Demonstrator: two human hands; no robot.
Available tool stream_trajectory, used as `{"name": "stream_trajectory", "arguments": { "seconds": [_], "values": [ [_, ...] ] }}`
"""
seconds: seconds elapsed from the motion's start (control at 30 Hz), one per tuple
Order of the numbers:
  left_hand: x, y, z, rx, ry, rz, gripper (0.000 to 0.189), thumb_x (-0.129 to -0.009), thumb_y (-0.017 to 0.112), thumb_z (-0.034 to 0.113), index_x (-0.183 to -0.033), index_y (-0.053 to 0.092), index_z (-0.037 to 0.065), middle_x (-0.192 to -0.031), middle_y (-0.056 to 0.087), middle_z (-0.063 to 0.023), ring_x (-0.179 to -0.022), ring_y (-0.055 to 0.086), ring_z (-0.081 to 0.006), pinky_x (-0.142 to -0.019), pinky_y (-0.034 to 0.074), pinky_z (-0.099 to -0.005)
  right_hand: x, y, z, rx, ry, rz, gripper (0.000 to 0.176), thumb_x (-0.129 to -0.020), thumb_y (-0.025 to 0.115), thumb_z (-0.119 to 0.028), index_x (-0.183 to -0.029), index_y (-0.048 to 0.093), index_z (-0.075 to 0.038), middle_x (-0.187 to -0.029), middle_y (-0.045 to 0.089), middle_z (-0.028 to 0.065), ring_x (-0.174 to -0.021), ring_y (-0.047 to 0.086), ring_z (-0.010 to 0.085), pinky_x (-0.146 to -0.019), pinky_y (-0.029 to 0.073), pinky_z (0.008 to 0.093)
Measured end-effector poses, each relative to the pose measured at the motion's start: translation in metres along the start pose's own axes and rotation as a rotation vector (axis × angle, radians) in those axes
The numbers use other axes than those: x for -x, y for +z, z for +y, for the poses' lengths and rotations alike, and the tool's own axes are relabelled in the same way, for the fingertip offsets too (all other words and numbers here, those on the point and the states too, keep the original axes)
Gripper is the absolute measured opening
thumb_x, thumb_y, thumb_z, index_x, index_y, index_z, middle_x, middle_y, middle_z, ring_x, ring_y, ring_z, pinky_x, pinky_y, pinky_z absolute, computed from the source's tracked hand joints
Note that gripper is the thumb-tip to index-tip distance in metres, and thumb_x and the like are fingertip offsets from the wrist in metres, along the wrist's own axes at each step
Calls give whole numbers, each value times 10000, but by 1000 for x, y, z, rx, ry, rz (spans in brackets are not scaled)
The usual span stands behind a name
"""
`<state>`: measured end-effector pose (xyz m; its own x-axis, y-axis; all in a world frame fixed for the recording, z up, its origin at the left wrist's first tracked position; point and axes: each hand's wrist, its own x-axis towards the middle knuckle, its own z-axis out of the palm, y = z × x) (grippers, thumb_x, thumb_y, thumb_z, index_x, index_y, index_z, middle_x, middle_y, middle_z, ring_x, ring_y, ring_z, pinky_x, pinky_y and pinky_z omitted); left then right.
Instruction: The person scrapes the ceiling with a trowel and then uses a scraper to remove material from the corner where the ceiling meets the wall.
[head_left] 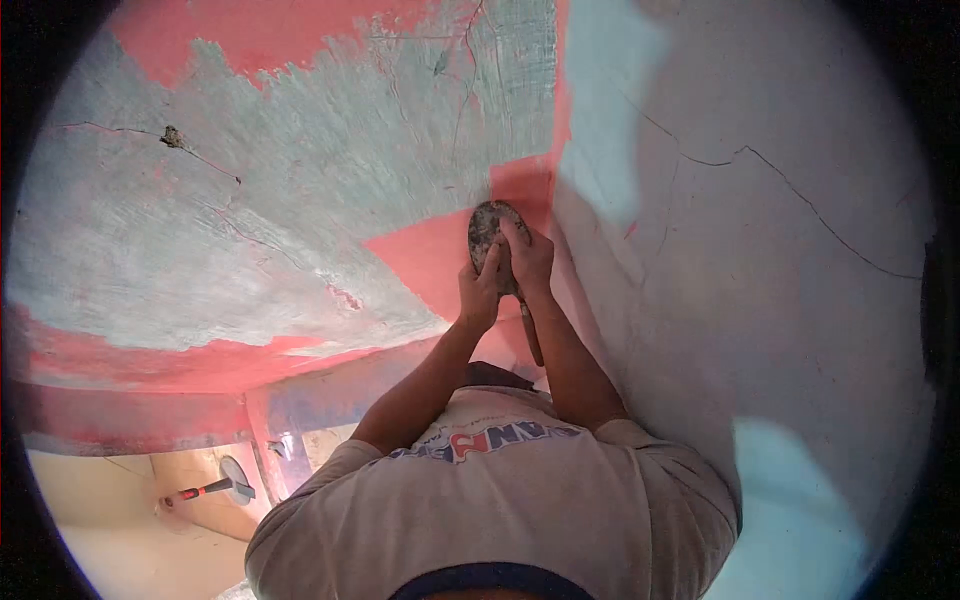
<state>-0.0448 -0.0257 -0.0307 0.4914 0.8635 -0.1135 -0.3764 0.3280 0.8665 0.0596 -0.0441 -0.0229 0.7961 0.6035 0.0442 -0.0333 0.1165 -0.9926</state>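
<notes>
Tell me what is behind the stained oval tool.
Past the oval tool, pink paint shows to its left and above, with grey surface farther up-left. The surface directly behind the tool is covered and cannot be seen.

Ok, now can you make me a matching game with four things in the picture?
1. Dark tool
2. Shirt
3. Collar
4. Left wall

A. dark blue
B. patchy pink and grey
C. held by left hand and right hand
D. has letters on it

Pairs: 1-C, 2-D, 3-A, 4-B
</notes>
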Motion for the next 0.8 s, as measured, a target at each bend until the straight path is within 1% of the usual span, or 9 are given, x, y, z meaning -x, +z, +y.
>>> {"name": "stream_trajectory", "arguments": {
  "seconds": [0.1,0.2,0.23,0.33,0.43,0.5,0.6,0.7,0.8],
  "values": [
    [2,6,2,65,-21,11,324,-1041,634,227,-1210,645,-49,-1094,683,-65,-949,671,-142,-770,581,-304,-2,-4,3,61,69,-28,468,-897,745,-420,-1116,757,-7,-1029,769,131,-938,719,222,-865,529,371],
    [3,8,8,26,8,-23,317,-1043,630,224,-1220,648,-38,-1091,686,-67,-941,670,-135,-762,580,-304,-3,-5,2,79,39,-26,455,-901,741,-406,-1117,755,-6,-1017,768,128,-934,717,221,-856,530,365],
    [0,10,12,-18,12,23,309,-1044,627,218,-1217,650,-37,-1084,690,-74,-940,671,-130,-748,576,-304,-6,-2,-11,44,5,-26,451,-903,740,-400,-1121,753,-5,-1016,768,129,-935,717,218,-856,530,364],
    [-11,27,47,-15,73,-99,307,-1045,624,222,-1207,647,-38,-1061,691,-71,-919,673,-130,-729,571,-303,-15,6,-70,-14,-65,-46,439,-909,737,-384,-1131,749,-5,-1013,766,133,-941,715,211,-858,529,362],
    [-8,39,61,2,149,-68,308,-1047,620,245,-1208,636,-18,-1051,692,-70,-886,693,-156,-703,583,-318,-22,9,-89,-39,-112,-64,434,-912,737,-380,-1134,751,-7,-1011,766,139,-947,714,207,-860,527,364],
    [-10,35,68,-34,122,-90,312,-1046,623,253,-1209,638,-13,-1056,690,-71,-918,695,-168,-724,589,-325,-21,19,-80,-135,-203,-20,431,-913,738,-381,-1125,756,-6,-1009,766,140,-948,714,205,-860,527,365],
    [-1,16,40,-172,75,-17,327,-1044,630,265,-1219,645,-11,-1072,683,-65,-921,681,-161,-734,584,-322,-2,11,-43,-78,-63,1,449,-920,731,-394,-1117,752,9,-1017,763,148,-951,712,212,-854,527,366],
    [1,-2,6,-39,-26,-35,337,-1043,633,263,-1238,645,-12,-1090,685,-65,-916,685,-164,-726,591,-327,6,4,-3,-57,22,33,403,-932,750,-345,-1031,757,45,-925,738,76,-867,673,150,-793,542,327],
    [-4,-9,-2,-63,-115,-68,342,-1048,625,243,-1274,624,-14,-1147,681,-76,-969,694,-181,-755,608,-345,2,-4,7,41,49,36,397,-930,751,-350,-989,765,42,-888,731,77,-822,648,135,-760,533,327]
  ]
}}
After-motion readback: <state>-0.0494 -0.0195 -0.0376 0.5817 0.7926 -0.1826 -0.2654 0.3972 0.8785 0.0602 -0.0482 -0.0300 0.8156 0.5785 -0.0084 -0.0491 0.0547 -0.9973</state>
